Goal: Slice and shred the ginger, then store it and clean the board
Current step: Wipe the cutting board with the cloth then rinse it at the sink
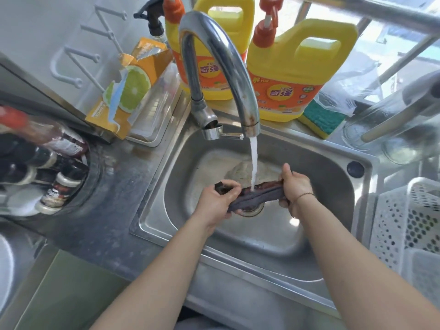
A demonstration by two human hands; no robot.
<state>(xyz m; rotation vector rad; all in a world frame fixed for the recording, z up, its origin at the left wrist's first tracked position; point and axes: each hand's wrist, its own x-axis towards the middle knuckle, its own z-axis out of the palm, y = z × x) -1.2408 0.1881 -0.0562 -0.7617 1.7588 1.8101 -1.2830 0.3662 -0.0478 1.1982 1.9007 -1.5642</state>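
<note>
The sink basin (321, 186) lies open around the drain (252, 209). The curved faucet (221, 58) arches overhead, two yellow detergent jugs (292, 75) crowd the back rim, and a perforated white basket (409, 225) blocks the right.

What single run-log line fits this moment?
stage: rinsing cloth | left hand, right hand: gripping its ends | tap: running | over sink

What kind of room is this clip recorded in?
Most likely a home kitchen: a steel sink with a running faucet, yellow dish-soap jugs behind it, and seasoning bottles beside it.
</note>
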